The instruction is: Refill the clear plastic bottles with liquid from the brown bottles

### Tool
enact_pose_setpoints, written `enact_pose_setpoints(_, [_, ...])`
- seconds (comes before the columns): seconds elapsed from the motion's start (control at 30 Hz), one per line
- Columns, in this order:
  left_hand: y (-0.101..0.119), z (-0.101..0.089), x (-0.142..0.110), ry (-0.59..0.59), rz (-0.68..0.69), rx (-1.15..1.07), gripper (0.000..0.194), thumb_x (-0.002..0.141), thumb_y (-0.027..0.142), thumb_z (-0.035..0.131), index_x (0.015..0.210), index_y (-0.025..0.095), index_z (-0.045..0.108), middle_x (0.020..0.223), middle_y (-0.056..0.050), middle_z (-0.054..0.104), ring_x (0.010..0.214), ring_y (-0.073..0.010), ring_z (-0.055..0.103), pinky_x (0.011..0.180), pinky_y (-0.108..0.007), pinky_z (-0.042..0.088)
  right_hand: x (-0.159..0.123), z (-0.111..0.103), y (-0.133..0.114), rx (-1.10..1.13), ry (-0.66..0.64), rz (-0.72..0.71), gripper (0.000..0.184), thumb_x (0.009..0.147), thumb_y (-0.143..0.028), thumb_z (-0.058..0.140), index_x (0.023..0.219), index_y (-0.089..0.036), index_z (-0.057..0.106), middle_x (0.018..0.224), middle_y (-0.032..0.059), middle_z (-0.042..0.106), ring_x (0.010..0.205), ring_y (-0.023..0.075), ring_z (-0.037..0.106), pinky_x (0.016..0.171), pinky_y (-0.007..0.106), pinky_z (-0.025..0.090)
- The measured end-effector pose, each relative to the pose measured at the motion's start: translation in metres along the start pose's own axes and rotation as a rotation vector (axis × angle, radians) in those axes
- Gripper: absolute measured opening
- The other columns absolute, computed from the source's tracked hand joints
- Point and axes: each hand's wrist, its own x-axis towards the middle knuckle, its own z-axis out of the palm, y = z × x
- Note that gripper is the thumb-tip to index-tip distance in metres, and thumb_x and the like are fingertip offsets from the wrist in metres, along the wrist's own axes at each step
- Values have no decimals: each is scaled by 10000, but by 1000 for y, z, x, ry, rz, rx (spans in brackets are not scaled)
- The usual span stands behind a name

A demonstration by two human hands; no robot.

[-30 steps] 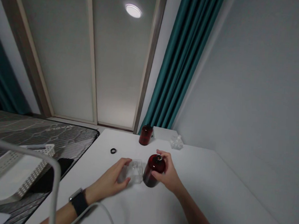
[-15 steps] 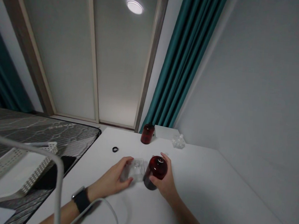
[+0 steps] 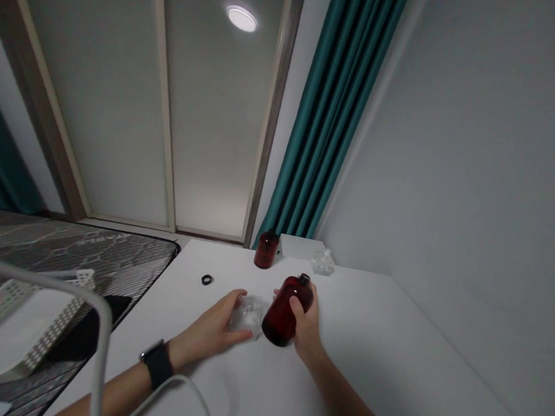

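Observation:
My left hand wraps around a small transparent faceted bottle resting on the white table. Just to its right, my right hand grips a dark red plastic bottle with a small dark cap. That bottle leans, its neck toward the upper right, and its base is close to the transparent bottle. Further back stand a second dark red bottle and a second transparent faceted bottle. A small black ring lies left of them.
A white perforated basket and a black object lie on a grey patterned surface beyond the table's left edge. A white tube arcs across the lower left. A white cable lies near my left wrist. A wall bounds the table's right side.
My right hand has shifted its grip, and the red bottle now tilts with its neck up and right. My left hand stays on the transparent bottle. The view has swung slightly.

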Motion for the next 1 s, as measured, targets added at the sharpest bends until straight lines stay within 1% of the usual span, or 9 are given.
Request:
enact_pose_setpoints(0.07, [1, -3, 3, -24, 5, 9, 639, 762, 292, 737, 1309, 176, 428, 1266, -154, 603, 1154, -309, 601, 1005, -483, 477, 6, -1, -8, 147, 40, 88, 506, 838, -490, 642, 1217, -278, 383, 982, 51, 694, 885, 290, 735, 780, 495, 599])
enact_pose_setpoints(0.13, [3, -4, 9, -34, -21, 5, 672, 765, 296, 732, 1338, 156, 408, 1207, -148, 622, 1104, -301, 619, 975, -476, 491, 12, -4, -15, 171, 56, 114, 482, 835, -517, 632, 1187, -275, 408, 958, 49, 699, 864, 286, 734, 755, 487, 603])
enact_pose_setpoints(0.23, [5, -4, 17, -8, -51, -41, 735, 780, 303, 720, 1398, 153, 352, 1168, -134, 626, 1069, -285, 626, 970, -475, 489, 19, -11, -24, -21, 82, 8, 509, 784, -479, 677, 1187, -265, 451, 1067, 68, 686, 947, 285, 706, 863, 510, 572])
enact_pose_setpoints(0.33, [3, -1, 22, 37, -16, -93, 684, 824, 303, 676, 1407, 174, 343, 1187, -119, 611, 1066, -265, 619, 983, -462, 480, 21, -19, -34, -315, 89, -129, 585, 683, -337, 742, 1205, -253, 493, 1191, 83, 643, 1104, 296, 635, 1034, 517, 477])
enact_pose_setpoints(0.4, [0, 1, 21, 61, 25, -90, 692, 863, 303, 626, 1450, 183, 279, 1189, -109, 601, 1054, -254, 613, 982, -461, 477, 18, -23, -39, -456, 33, -156, 636, 639, -271, 748, 1226, -252, 504, 1240, 89, 619, 1159, 307, 600, 1065, 510, 451])
enact_pose_setpoints(0.5, [-6, 4, 16, 39, 79, -28, 750, 868, 310, 607, 1485, 183, 199, 1182, -108, 589, 1052, -262, 603, 973, -465, 478, 12, -28, -44, -605, -78, -146, 701, 600, -243, 772, 1248, -253, 504, 1254, 97, 614, 1162, 323, 595, 1052, 510, 458])
enact_pose_setpoints(0.6, [-8, 5, 12, 8, 89, 19, 682, 846, 313, 631, 1420, 184, 286, 1211, -120, 586, 1072, -279, 601, 966, -462, 483, 6, -31, -42, -696, -122, -144, 701, 603, -257, 781, 1245, -245, 501, 1243, 108, 622, 1141, 328, 609, 1028, 514, 475])
enact_pose_setpoints(0.73, [-4, 4, 9, 41, 75, 18, 635, 817, 313, 666, 1351, 184, 347, 1160, -104, 607, 1038, -279, 624, 925, -439, 511, 4, -34, -39, -776, -168, -179, 694, 611, -259, 790, 1243, -243, 504, 1232, 116, 639, 1132, 333, 628, 998, 502, 502])
enact_pose_setpoints(1.0, [2, 8, 6, 22, 147, 37, 666, 778, 299, 726, 1331, 173, 376, 1262, -140, 565, 1149, -305, 582, 1006, -471, 484, 6, -35, -43, -961, -476, -300, 750, 647, -255, 798, 1328, -271, 483, 1304, 130, 601, 1187, 334, 608, 981, 496, 521])
